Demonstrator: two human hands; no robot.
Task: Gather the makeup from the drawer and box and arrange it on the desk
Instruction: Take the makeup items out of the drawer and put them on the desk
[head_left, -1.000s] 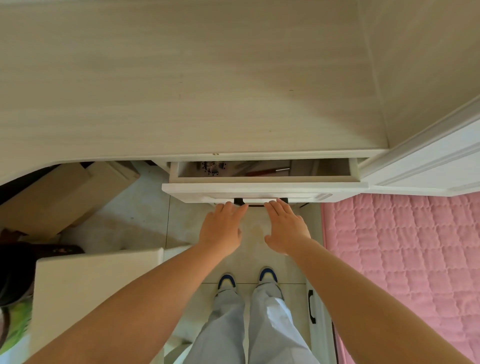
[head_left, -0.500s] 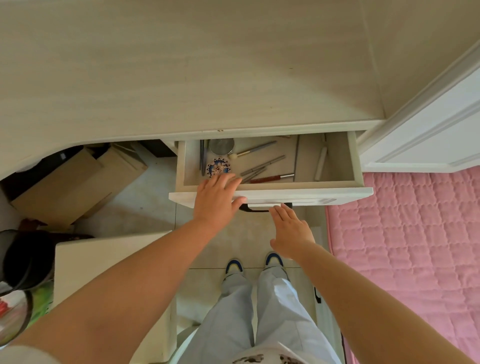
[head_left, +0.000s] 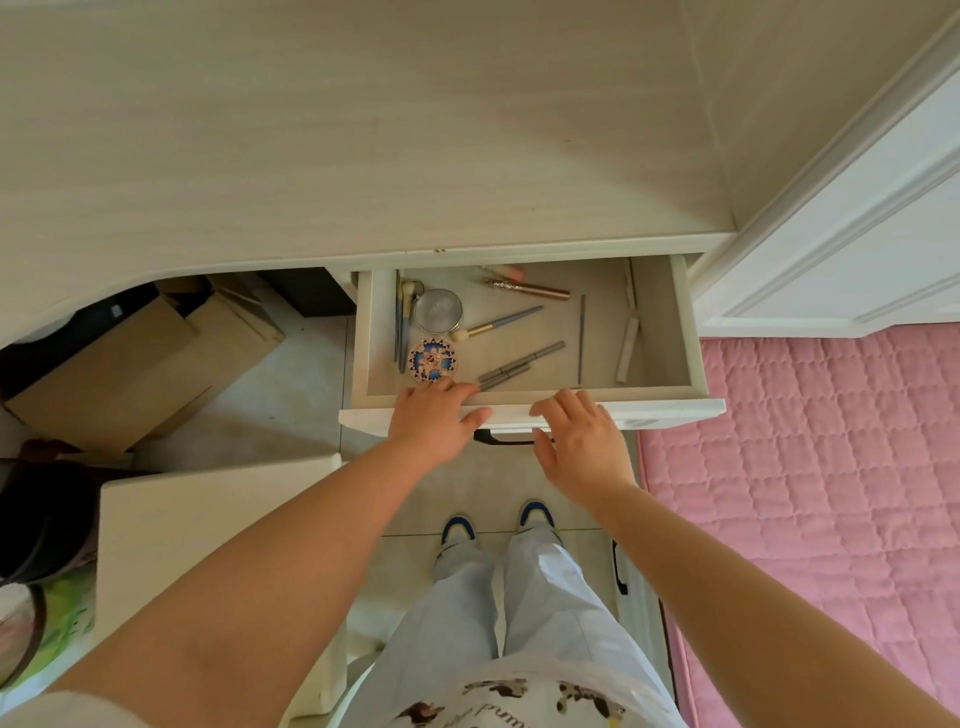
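Note:
The white drawer (head_left: 670, 332) under the pale wooden desk (head_left: 363, 130) stands pulled far out. Inside lie a round patterned blue compact (head_left: 432, 360), a round silver compact (head_left: 438, 310), a small brush with a gold ferrule (head_left: 498, 323), a rose-gold tube (head_left: 527, 287), grey pencils (head_left: 519, 361), a thin grey stick (head_left: 582, 338) and a white stick (head_left: 627, 351). My left hand (head_left: 434, 421) rests with straight fingers on the drawer's front rim, just below the blue compact. My right hand (head_left: 582, 441) hovers over the front rim with fingers relaxed, holding nothing.
Cardboard boxes (head_left: 140, 358) sit under the desk at the left. A white stool or cabinet top (head_left: 208, 519) stands at my left side. A pink quilted bed (head_left: 831, 467) lies to the right, with a white door panel (head_left: 857, 234) above it. The drawer's black handle (head_left: 501, 439) shows between my hands.
The drawer has slid further out, showing more of its contents. My right hand rose from below the handle to the front rim; my left hand stays on the rim.

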